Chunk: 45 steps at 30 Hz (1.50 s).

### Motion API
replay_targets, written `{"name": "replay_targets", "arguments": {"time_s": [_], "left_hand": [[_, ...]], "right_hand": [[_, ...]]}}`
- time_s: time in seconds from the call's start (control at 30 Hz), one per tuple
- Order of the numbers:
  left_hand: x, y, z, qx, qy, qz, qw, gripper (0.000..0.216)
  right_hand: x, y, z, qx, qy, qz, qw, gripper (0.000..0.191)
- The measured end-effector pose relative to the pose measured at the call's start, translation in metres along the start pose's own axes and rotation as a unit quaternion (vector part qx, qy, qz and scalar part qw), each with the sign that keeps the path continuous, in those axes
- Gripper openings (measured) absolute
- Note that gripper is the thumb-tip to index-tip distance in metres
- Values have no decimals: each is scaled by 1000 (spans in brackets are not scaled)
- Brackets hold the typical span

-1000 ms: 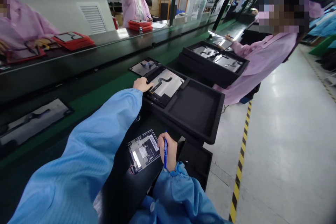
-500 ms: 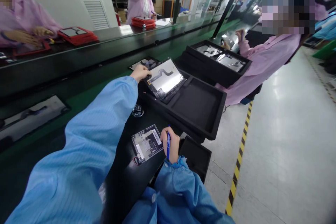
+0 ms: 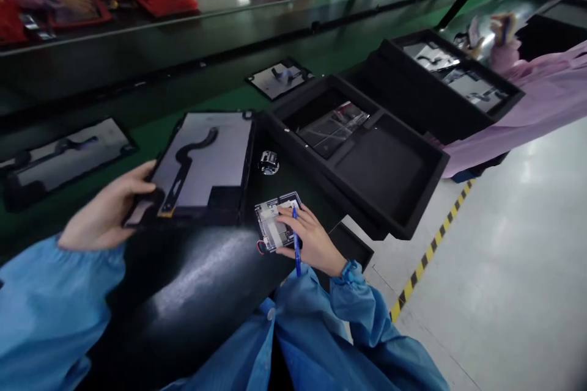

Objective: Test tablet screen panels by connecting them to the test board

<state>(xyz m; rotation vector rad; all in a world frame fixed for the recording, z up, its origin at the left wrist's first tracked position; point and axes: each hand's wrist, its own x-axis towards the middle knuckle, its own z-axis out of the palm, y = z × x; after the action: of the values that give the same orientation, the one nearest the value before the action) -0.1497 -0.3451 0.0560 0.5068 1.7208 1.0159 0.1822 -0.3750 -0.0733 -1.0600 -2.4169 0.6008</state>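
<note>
Panel [image 3: 206, 165] in left hand [image 3: 107, 211], long axis pointing away.

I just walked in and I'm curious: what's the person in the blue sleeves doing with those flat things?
The person's left hand grips a flat grey panel by its corner. The right hand holds a blue pen and rests on a small circuit board. Nearby, a black foam tray holds another panel in one compartment.
</note>
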Motion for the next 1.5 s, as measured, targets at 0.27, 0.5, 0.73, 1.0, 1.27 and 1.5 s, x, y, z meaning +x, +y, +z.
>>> {"name": "replay_targets", "arguments": {"time_s": [0.27,0.5,0.73,1.0,1.27,1.5], "left_hand": [[-19,-100,-16,-93,-8,-28,995,59],[-21,-120,-37,69,-96,4,993,87],[-3,-112,-52,502,117,294,805,46],[23,-143,-30,440,-81,467,763,53],[25,-142,-32,444,-90,459,764,53],[25,-142,-31,429,-95,466,768,54]], "right_hand": [[33,9,-1,-31,46,16,998,52],[37,-34,-5,91,198,44,975,23],[55,-83,11,209,108,118,965,15],[76,-101,58,277,-7,164,947,34],[71,-98,61,174,-15,85,981,38],[71,-101,64,172,-13,68,983,36]]}}
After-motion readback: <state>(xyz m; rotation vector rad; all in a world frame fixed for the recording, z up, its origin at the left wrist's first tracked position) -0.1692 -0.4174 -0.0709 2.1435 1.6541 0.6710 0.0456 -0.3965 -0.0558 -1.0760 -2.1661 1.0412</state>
